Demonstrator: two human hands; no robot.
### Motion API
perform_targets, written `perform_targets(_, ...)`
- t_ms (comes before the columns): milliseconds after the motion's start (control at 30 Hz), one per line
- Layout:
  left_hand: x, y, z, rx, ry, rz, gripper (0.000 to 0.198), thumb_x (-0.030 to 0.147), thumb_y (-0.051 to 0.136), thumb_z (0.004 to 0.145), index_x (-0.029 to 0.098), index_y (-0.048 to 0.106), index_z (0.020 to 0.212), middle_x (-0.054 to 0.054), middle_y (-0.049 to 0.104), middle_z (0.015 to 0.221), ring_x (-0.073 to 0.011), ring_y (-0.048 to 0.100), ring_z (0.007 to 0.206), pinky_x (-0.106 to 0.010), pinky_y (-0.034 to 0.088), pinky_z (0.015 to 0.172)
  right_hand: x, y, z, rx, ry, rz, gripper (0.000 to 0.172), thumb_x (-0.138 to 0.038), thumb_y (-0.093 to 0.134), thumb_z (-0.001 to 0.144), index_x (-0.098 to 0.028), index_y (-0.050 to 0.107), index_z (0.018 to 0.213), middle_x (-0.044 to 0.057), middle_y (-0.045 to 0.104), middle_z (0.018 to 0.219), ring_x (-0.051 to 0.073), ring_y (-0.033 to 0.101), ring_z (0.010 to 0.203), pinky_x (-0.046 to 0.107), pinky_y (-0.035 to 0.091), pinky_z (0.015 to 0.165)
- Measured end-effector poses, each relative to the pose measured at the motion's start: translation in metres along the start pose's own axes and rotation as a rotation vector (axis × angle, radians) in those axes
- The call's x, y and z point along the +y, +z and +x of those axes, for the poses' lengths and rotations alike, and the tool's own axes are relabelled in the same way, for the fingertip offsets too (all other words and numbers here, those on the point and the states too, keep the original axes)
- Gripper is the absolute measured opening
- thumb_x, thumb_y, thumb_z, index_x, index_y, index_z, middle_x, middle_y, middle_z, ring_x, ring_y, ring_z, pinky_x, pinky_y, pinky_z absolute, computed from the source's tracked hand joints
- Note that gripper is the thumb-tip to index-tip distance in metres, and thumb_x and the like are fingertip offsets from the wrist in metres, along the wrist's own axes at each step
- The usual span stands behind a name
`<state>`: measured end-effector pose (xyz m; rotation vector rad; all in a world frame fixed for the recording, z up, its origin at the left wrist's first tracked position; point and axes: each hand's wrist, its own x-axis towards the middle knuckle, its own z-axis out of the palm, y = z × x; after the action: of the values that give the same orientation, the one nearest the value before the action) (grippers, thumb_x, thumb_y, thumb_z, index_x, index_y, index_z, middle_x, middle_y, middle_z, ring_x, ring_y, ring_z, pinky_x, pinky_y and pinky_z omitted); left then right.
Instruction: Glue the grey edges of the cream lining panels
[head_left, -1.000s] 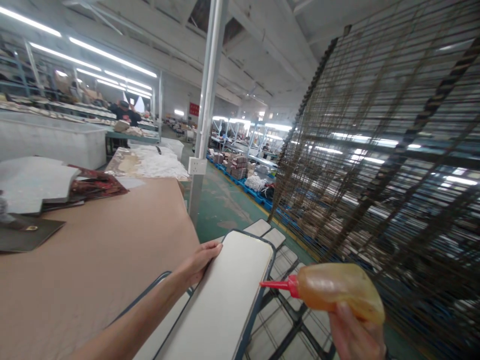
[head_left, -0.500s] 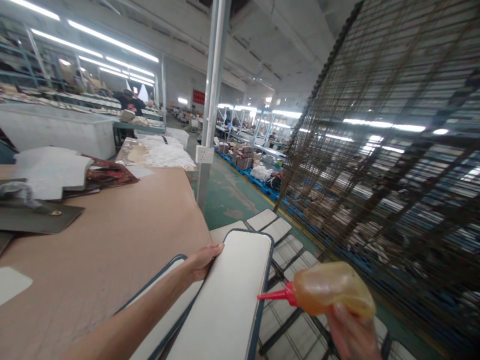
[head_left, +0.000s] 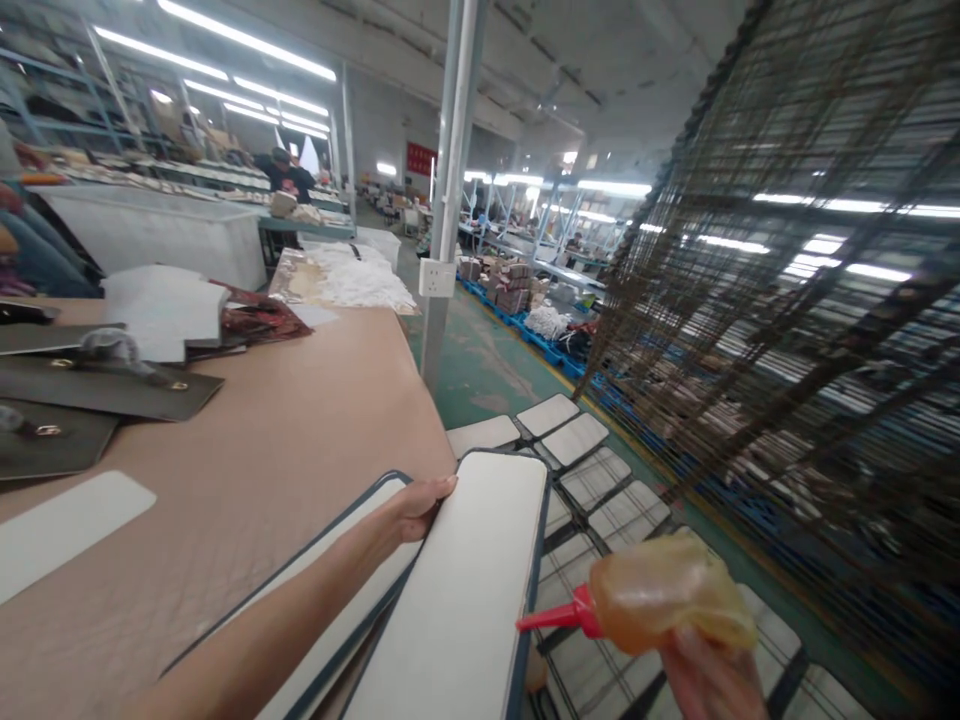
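Two closed grips: left hand (head_left: 416, 505) on white panel (head_left: 472, 590) edge, right hand (head_left: 712, 680) around glue bottle (head_left: 667, 605).

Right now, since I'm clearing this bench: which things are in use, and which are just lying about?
In use: left hand, gripping the white dark-edged panel; right hand, holding the amber squeeze bottle, red nozzle by the panel's edge.
Lying about: dark flat pieces, white sheets, white strip on the table; wire rack alongside.
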<state>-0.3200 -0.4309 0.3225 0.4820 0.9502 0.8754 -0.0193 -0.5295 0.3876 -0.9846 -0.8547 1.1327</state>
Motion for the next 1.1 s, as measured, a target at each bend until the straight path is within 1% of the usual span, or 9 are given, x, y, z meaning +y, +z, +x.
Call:
perform_targets(133, -0.007, -0.007, -0.001, 0.01, -0.037, -0.011, 0.023, 0.031, 0.065, 0.077, 0.015, 0.06, 0.091, -0.006, 0.071, 0.076, -0.0216, 0.066, 0.071, -0.031, 0.05, 0.071, 0.006, 0.0, -0.008, 0.037, 0.045, 0.047, 0.076, -0.032, 0.081, 0.06, -0.033, 0.048, 0.128, 0.003, 0.07, 0.092, 0.024, 0.066, 0.084, 0.034, 0.055, 0.072)
perform_targets(267, -0.01, -0.012, -0.003, 0.011, -0.07, -0.011, 0.022, 0.031, 0.066, 0.076, 0.013, 0.062, 0.089, -0.008, 0.072, 0.079, -0.0204, 0.066, 0.072, -0.03, 0.05, 0.073, 0.011, -0.003, -0.017, 0.046, 0.113, -0.018, 0.072, -0.039, 0.08, 0.062, -0.03, 0.05, 0.127, 0.006, 0.07, 0.091, 0.026, 0.066, 0.079, 0.035, 0.056, 0.068)
perform_targets(367, -0.014, -0.015, -0.001, 0.004, -0.065, -0.014, 0.029, 0.033, 0.073, 0.07, 0.012, 0.064, 0.088, -0.009, 0.072, 0.083, -0.0208, 0.066, 0.076, -0.029, 0.049, 0.075, 0.015, -0.005, -0.02, 0.04, 0.103, -0.038, 0.073, -0.037, 0.079, 0.062, -0.032, 0.049, 0.128, 0.006, 0.07, 0.095, 0.027, 0.066, 0.082, 0.038, 0.055, 0.071)
perform_targets(467, -0.019, -0.019, 0.002, -0.012, -0.06, -0.018, 0.032, 0.034, 0.076, 0.066, 0.012, 0.064, 0.087, -0.008, 0.072, 0.083, -0.0211, 0.066, 0.077, -0.029, 0.049, 0.077, 0.02, -0.007, -0.022, -0.009, 0.075, -0.061, 0.075, -0.037, 0.079, 0.061, -0.036, 0.047, 0.129, 0.006, 0.07, 0.098, 0.028, 0.066, 0.082, 0.041, 0.055, 0.071)
perform_targets(600, -0.026, -0.024, 0.005, -0.019, -0.077, -0.034, 0.031, 0.034, 0.076, 0.067, 0.012, 0.064, 0.086, -0.008, 0.072, 0.079, -0.0224, 0.066, 0.079, -0.031, 0.048, 0.08, 0.021, -0.01, -0.023, -0.002, 0.126, -0.054, 0.078, -0.037, 0.08, 0.06, -0.038, 0.045, 0.13, 0.003, 0.069, 0.103, 0.024, 0.065, 0.085, 0.033, 0.055, 0.069)
perform_targets(833, -0.033, -0.028, 0.003, 0.067, -0.087, -0.053, 0.025, 0.03, 0.068, 0.076, 0.011, 0.062, 0.091, -0.008, 0.072, 0.077, -0.0225, 0.066, 0.073, -0.034, 0.05, 0.076, 0.028, -0.021, -0.023, -0.032, 0.135, 0.005, 0.076, -0.03, 0.081, 0.059, -0.032, 0.049, 0.128, 0.007, 0.069, 0.099, 0.024, 0.066, 0.08, 0.032, 0.056, 0.065)
perform_targets(933, -0.034, -0.028, 0.0, 0.076, -0.093, -0.057, 0.025, 0.029, 0.066, 0.078, 0.011, 0.062, 0.094, -0.008, 0.072, 0.076, -0.0218, 0.066, 0.071, -0.033, 0.051, 0.075, 0.03, -0.018, -0.026, -0.013, 0.15, 0.002, 0.072, -0.029, 0.081, 0.058, -0.031, 0.052, 0.125, 0.006, 0.068, 0.1, 0.021, 0.065, 0.082, 0.031, 0.055, 0.071)
perform_targets(1033, -0.034, -0.029, 0.0, 0.089, -0.104, -0.056, 0.02, 0.026, 0.058, 0.084, 0.01, 0.062, 0.096, -0.008, 0.072, 0.073, -0.0208, 0.066, 0.067, -0.032, 0.051, 0.074, 0.033, -0.021, -0.026, 0.012, 0.159, -0.012, 0.068, -0.028, 0.081, 0.059, -0.03, 0.055, 0.122, 0.006, 0.068, 0.102, 0.02, 0.065, 0.084, 0.031, 0.054, 0.077)
perform_targets(1100, -0.032, -0.03, 0.002, 0.108, -0.114, -0.051, 0.02, 0.024, 0.052, 0.088, 0.009, 0.062, 0.097, -0.007, 0.071, 0.07, -0.02, 0.066, 0.064, -0.032, 0.052, 0.073, 0.039, -0.029, -0.022, -0.046, 0.173, -0.01, 0.067, -0.027, 0.081, 0.058, -0.029, 0.057, 0.12, 0.007, 0.068, 0.1, 0.024, 0.065, 0.086, 0.036, 0.055, 0.077)
